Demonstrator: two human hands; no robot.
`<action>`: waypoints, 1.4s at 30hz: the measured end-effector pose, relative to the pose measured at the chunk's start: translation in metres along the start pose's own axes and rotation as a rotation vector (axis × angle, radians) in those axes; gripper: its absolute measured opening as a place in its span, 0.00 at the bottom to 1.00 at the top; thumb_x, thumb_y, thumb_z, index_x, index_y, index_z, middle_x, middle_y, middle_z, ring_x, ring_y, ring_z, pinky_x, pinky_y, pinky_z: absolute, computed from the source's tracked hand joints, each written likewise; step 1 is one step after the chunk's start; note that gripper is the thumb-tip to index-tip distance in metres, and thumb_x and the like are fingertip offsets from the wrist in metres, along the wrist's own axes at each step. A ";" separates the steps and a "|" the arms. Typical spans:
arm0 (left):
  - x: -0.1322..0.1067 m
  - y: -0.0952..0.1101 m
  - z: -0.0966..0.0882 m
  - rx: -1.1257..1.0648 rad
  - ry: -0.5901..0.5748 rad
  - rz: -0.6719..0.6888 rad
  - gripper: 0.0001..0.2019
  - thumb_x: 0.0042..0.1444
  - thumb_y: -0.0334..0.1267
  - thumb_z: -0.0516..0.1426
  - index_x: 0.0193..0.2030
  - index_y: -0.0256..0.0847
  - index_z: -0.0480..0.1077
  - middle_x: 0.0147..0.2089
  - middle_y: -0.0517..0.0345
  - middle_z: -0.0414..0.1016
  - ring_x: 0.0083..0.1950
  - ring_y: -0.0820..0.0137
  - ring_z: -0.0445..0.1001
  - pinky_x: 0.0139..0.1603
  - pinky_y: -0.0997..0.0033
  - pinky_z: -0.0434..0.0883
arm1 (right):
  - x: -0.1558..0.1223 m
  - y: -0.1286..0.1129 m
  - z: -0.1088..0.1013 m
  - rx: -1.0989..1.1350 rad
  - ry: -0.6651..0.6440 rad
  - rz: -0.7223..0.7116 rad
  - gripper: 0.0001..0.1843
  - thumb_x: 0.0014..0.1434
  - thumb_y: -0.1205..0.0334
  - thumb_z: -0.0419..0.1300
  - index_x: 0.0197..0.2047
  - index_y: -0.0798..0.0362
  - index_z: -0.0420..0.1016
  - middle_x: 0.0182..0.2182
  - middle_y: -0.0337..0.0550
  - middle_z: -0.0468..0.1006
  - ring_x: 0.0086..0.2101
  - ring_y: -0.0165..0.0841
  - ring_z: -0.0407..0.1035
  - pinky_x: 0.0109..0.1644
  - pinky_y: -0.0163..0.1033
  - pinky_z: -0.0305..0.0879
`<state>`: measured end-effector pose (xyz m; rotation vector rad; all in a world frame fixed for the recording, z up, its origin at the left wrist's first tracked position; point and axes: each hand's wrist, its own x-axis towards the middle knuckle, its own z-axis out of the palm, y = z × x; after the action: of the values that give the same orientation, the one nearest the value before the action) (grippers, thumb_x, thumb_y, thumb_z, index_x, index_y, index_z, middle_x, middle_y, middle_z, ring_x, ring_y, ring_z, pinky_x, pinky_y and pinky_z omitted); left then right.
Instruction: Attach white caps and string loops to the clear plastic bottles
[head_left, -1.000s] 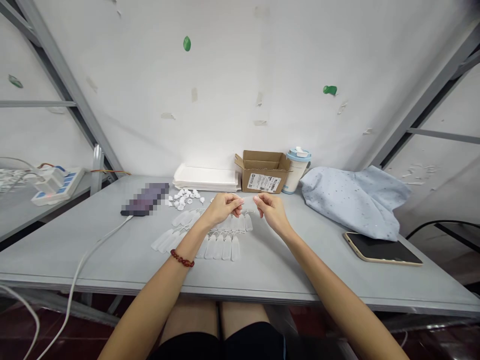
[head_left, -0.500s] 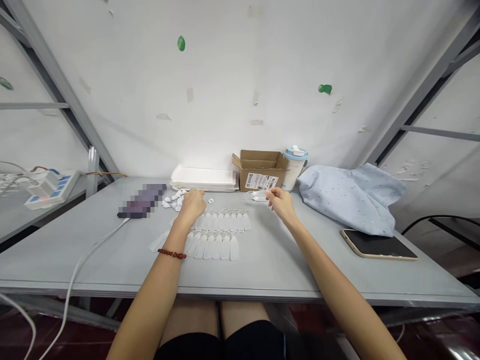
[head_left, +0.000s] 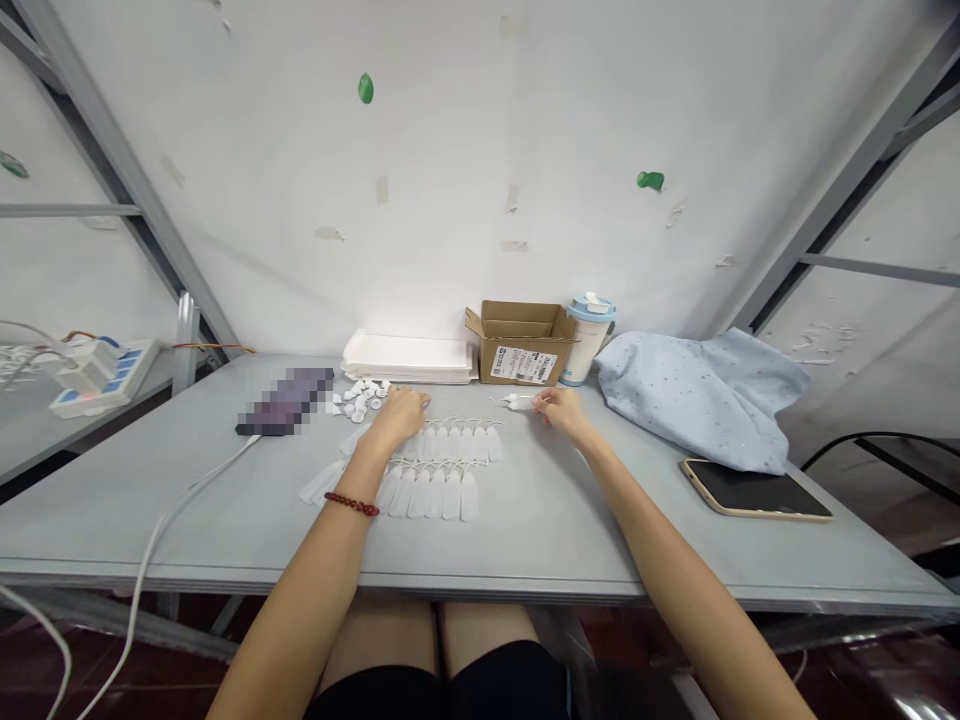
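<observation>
R hand point(head_left: 559, 412) pinching a lil white tag point(head_left: 514, 402) by its string, just past the right end of the top row of tags point(head_left: 461, 443). L hand point(head_left: 397, 418) looks empty, palm down, fingers loosely curled, right by that row's left end, w/ a heap of white bits point(head_left: 358, 400) just beyond on the bench point(head_left: 225, 500). 2nd row point(head_left: 427, 495) lies nearer the edge.

Bright, even light fills the scene, strongest in a white glare on the wall point(head_left: 420, 290) just above the paper stack point(head_left: 409, 357). Only faint, soft shadows lie under the left hand point(head_left: 397, 420) and right hand point(head_left: 561, 413). The wide lens slants the metal frame bars point(head_left: 112, 170) toward the edges. The phone point(head_left: 285, 401) is pixelated, and the dark floor point(head_left: 915, 708) catches glare.
</observation>
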<state>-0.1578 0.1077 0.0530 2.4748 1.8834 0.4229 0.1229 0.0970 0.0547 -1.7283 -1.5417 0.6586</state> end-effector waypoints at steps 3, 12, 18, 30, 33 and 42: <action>0.000 0.000 0.002 -0.031 -0.001 0.007 0.23 0.48 0.23 0.48 0.47 0.36 0.75 0.42 0.40 0.77 0.49 0.56 0.71 0.55 0.59 0.59 | 0.003 0.005 0.003 -0.066 -0.015 -0.032 0.06 0.52 0.64 0.56 0.31 0.58 0.73 0.21 0.41 0.75 0.19 0.27 0.63 0.26 0.34 0.60; -0.004 0.006 -0.002 -0.103 -0.004 -0.007 0.17 0.45 0.23 0.49 0.32 0.39 0.78 0.36 0.45 0.78 0.45 0.56 0.71 0.54 0.60 0.61 | -0.007 0.002 0.006 -0.320 0.099 -0.135 0.13 0.56 0.68 0.54 0.45 0.59 0.70 0.30 0.52 0.77 0.34 0.39 0.69 0.35 0.37 0.58; -0.006 0.014 -0.013 -0.150 0.020 -0.042 0.13 0.50 0.27 0.50 0.31 0.38 0.77 0.33 0.47 0.78 0.41 0.60 0.74 0.45 0.67 0.66 | -0.029 -0.025 0.011 -0.135 -0.175 -0.311 0.07 0.53 0.63 0.54 0.27 0.56 0.69 0.22 0.41 0.73 0.24 0.30 0.64 0.28 0.33 0.56; -0.017 0.051 -0.037 -1.501 -0.049 -0.289 0.11 0.53 0.31 0.58 0.44 0.34 0.70 0.31 0.52 0.77 0.32 0.72 0.74 0.41 0.70 0.71 | -0.038 -0.025 0.026 -0.319 -0.283 -0.318 0.15 0.45 0.59 0.59 0.14 0.54 0.60 0.13 0.36 0.64 0.17 0.25 0.54 0.21 0.33 0.45; -0.018 0.055 -0.036 -1.674 -0.140 -0.283 0.09 0.55 0.29 0.56 0.43 0.31 0.71 0.33 0.48 0.77 0.35 0.72 0.75 0.44 0.70 0.71 | -0.037 -0.024 0.025 -0.386 -0.214 -0.301 0.16 0.47 0.60 0.57 0.14 0.53 0.57 0.13 0.37 0.63 0.17 0.25 0.53 0.22 0.34 0.44; -0.014 0.058 -0.023 -1.884 -0.164 -0.366 0.04 0.51 0.22 0.58 0.32 0.32 0.71 0.34 0.50 0.76 0.38 0.73 0.75 0.52 0.72 0.70 | -0.049 -0.046 0.018 0.140 -0.287 -0.364 0.14 0.57 0.53 0.51 0.28 0.54 0.66 0.23 0.38 0.71 0.22 0.27 0.63 0.27 0.33 0.58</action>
<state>-0.1111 0.0748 0.0819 0.8139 0.7973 1.1230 0.0731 0.0530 0.0760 -1.2444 -1.8962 0.8260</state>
